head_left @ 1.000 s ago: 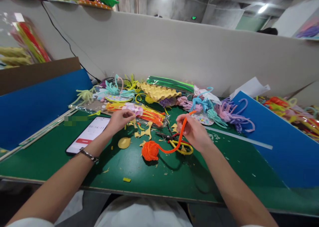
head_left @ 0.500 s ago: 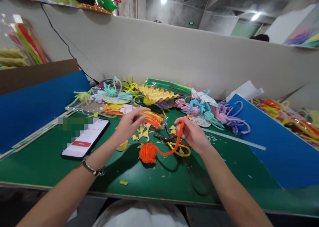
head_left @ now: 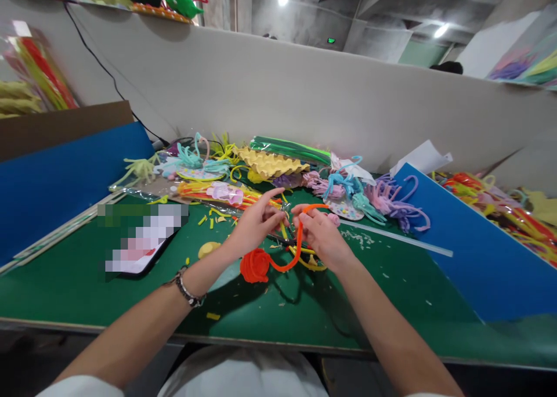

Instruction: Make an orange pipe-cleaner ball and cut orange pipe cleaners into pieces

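Note:
My right hand (head_left: 319, 234) is closed round the free end of an orange pipe cleaner (head_left: 292, 255). The stem curves down to a coiled orange ball (head_left: 255, 265) resting on the green table (head_left: 78, 281). My left hand (head_left: 256, 220), a bracelet on its wrist, has come beside the right one with thumb and fingers pinched close to the orange tip; what it pinches is too small to make out. Yellow pipe cleaner loops and dark pliers (head_left: 282, 241) lie under both hands.
A phone (head_left: 139, 246) lies at the left. Packs and clumps of coloured pipe cleaners (head_left: 343, 185) and a yellow egg tray (head_left: 272, 163) crowd the back. Blue boards (head_left: 470, 252) flank both sides. Yellow scraps litter the table; a grey partition stands behind.
My left hand moved right from the packet of pipe cleaners to meet the right hand at the orange stem's upper end. The right hand shifted slightly left.

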A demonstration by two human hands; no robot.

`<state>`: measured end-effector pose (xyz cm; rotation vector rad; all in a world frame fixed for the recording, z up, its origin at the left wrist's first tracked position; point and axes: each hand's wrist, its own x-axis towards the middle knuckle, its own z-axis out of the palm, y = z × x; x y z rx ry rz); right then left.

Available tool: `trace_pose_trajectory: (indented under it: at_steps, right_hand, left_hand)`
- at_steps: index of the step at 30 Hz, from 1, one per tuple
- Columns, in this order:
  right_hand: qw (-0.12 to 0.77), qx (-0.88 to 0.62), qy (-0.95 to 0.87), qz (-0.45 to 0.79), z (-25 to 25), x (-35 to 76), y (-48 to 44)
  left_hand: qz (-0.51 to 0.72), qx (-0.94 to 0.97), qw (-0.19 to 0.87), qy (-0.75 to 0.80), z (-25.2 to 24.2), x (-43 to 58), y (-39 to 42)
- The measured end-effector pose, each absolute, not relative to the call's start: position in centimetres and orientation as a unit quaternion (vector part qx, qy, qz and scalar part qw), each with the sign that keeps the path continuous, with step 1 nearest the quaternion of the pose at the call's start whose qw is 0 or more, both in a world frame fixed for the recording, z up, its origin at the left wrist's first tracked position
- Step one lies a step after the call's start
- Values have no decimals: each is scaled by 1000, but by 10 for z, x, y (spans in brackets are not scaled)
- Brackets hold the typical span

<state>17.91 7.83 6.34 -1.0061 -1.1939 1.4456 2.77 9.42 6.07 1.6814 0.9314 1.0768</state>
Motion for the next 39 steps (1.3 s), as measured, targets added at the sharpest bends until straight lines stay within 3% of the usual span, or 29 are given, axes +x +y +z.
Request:
trace_pose_trajectory:
  at_steps: [4,8,10,20,29,39]
  right_hand:
    - [463,-417,-528,576,64,184,75]
    - [443,-422,-536,581,67,184,73]
    - [444,-426,-535,579,68,184,74]
    - [417,-420,-559,581,64,185,74]
    - [412,-422,-559,583,63,185,74]
    - [400,-412,-567,590,63,183,74]
  left_hand:
    - [388,744,209,503,71,-17,110]
    - [152,820,63,549,63,-63,128]
    - [94,813,-7,575,55,-77,131]
    - [42,828,-14,560,21,-90,125]
    - [62,777,-42,626,26,-105,126]
    - [75,757,5,649,20,-107,120]
